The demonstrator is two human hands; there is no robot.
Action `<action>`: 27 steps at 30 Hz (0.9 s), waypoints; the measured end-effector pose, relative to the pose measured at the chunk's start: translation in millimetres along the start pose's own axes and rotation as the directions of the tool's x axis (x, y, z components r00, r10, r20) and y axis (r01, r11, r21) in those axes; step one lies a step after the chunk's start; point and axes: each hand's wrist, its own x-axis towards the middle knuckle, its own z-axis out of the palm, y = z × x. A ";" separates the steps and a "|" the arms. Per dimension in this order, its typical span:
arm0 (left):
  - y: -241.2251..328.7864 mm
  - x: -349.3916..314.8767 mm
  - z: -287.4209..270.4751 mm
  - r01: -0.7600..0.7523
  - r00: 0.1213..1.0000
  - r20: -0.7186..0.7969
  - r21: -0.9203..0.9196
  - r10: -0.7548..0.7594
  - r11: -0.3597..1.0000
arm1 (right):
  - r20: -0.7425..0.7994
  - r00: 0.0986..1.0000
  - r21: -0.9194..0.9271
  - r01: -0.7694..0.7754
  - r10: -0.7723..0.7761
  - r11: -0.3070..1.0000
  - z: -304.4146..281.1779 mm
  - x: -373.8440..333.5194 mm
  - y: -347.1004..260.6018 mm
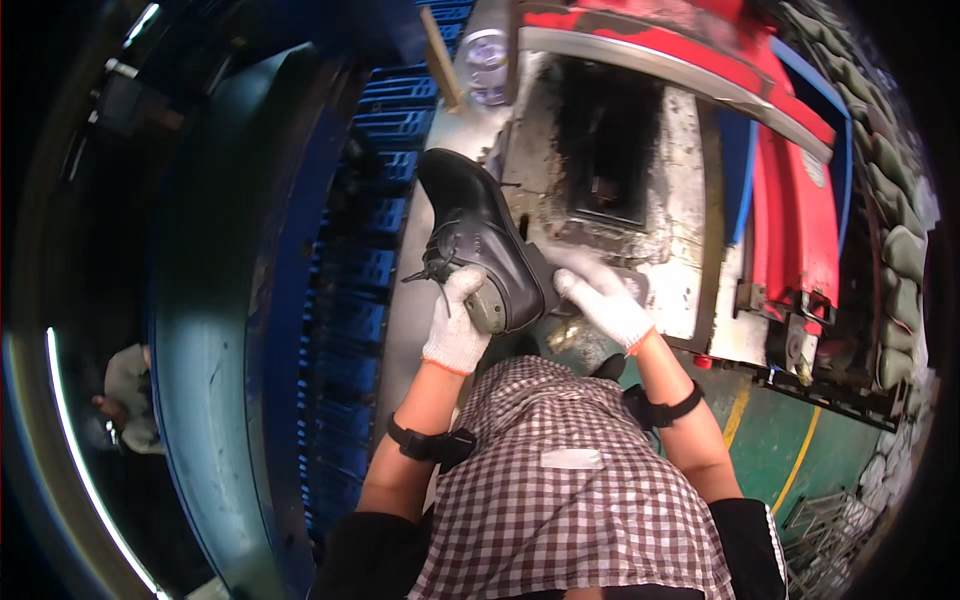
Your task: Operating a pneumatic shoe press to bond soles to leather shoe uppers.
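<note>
A black lace-up leather shoe [475, 225] is tilted over the metal bench, its toe pointing away and to the left. A worn greenish shoe last [487, 308] fills its opening. My left hand [455, 325], in a white knit glove, grips the shoe by the last at the ankle opening. The black laces are tied and hang off to the left. Beside the heel is my right hand [603, 300], gloved too, its fingertips at the sole edge. Those fingers are smeared by motion, so whether they hold anything cannot be seen.
A blue slatted conveyor [365, 260] runs along the left. Ahead, a red machine frame [680, 60] stands over a stained bench top [680, 200] with a dark recess [605, 150]. Clear plastic bottle [487, 65] at the back. Greenish shoe lasts [900, 260] line the far right.
</note>
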 end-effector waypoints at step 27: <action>149.3 188.5 -316.1 0.440 0.475 -0.501 0.847 0.724 0.298 | -0.279 0.953 -0.771 -0.147 -0.120 0.620 11.3 -4.3 25.2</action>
